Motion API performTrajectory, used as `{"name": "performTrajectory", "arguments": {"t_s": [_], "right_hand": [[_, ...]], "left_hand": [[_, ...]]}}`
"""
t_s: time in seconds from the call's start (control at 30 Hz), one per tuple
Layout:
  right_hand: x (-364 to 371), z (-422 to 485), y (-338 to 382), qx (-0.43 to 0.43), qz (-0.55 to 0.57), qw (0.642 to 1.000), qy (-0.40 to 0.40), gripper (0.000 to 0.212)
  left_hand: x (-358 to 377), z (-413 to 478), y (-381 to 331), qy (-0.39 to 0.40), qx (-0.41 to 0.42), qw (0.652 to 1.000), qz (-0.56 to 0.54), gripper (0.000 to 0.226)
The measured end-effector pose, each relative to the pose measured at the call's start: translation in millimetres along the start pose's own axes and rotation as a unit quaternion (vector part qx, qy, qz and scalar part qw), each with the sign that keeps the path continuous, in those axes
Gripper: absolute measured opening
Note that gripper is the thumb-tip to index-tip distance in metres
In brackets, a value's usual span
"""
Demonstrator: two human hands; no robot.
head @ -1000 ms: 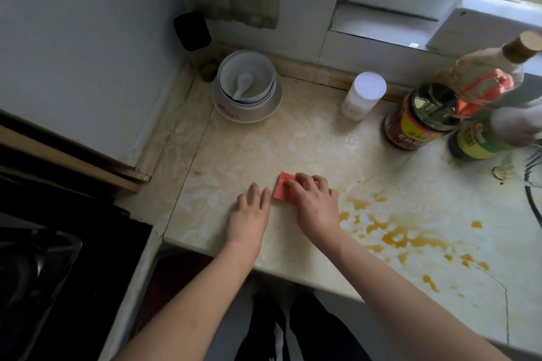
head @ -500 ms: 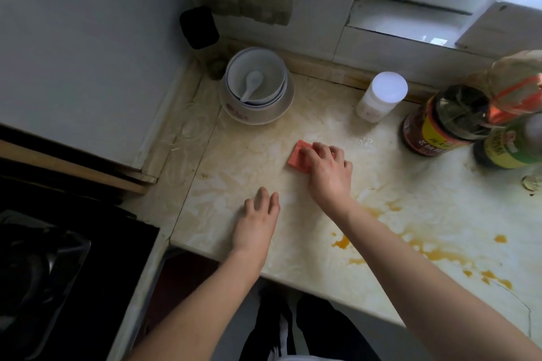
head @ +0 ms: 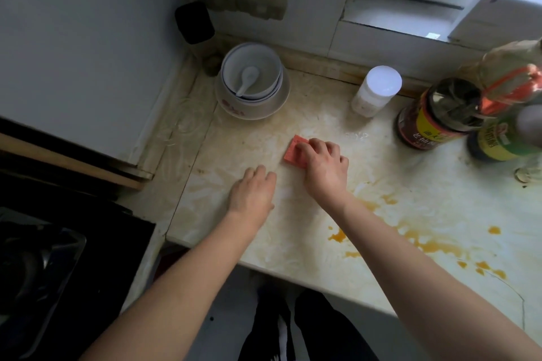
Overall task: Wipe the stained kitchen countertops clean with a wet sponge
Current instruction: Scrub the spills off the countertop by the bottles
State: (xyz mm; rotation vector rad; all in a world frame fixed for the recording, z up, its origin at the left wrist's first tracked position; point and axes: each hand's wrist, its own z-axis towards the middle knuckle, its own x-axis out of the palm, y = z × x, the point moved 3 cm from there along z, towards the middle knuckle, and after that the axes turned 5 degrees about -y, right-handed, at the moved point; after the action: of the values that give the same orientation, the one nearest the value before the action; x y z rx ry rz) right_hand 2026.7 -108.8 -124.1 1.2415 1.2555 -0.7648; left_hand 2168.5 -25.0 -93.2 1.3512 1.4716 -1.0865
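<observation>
A pale marbled countertop (head: 416, 173) carries orange-yellow stains (head: 431, 243) at its front right and faint smears in the middle. My right hand (head: 324, 168) presses a red-pink sponge (head: 293, 151) flat on the counter, fingers curled over it, with only the sponge's left part showing. My left hand (head: 253, 192) rests palm down on the counter just left of it, fingers together, holding nothing.
Stacked white bowls with a spoon (head: 250, 79) stand at the back left. A white-lidded jar (head: 377, 91), a dark sauce jar (head: 437, 114) and bottles (head: 510, 126) line the back right. A black stove (head: 44, 267) lies lower left.
My right hand slid the sponge away from the front stains toward the counter's middle, then a little leftward. The left hand stayed planted. The view shifted.
</observation>
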Motion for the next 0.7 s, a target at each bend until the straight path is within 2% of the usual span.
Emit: {"name": "performTrajectory", "arguments": {"t_s": [0.07,0.13,0.2,0.37,0.53,0.7], "right_hand": [[-0.3,-1.3,0.6,0.0,0.002,1.0,0.002,0.057],[-0.5,-3.3,-0.4,-0.001,0.002,1.0,0.0,0.056],[-1.0,-5.9,-0.5,-0.007,0.005,1.0,-0.001,0.056],[-0.6,-19.7,-2.2,-0.008,0.003,1.0,0.0,0.052],[6.5,-27.5,-4.7,-0.014,-0.014,1.0,-0.022,0.044],[10.1,-12.2,-4.9,-0.006,-0.008,1.0,-0.027,0.047]], "left_hand": [[-9.2,24.2,1.2,-0.035,-0.011,0.999,-0.002,0.066],[-8.1,43.4,0.1,-0.022,-0.016,1.0,-0.013,0.089],[-0.1,51.7,-1.3,0.008,-0.015,1.0,-0.015,0.097],[7.4,57.0,-8.8,-0.019,-0.028,0.999,0.004,0.065],[-1.5,61.1,-7.3,-0.012,-0.016,1.0,0.014,0.06],[-3.5,63.4,-9.0,-0.009,-0.036,0.999,0.009,0.056]]}}
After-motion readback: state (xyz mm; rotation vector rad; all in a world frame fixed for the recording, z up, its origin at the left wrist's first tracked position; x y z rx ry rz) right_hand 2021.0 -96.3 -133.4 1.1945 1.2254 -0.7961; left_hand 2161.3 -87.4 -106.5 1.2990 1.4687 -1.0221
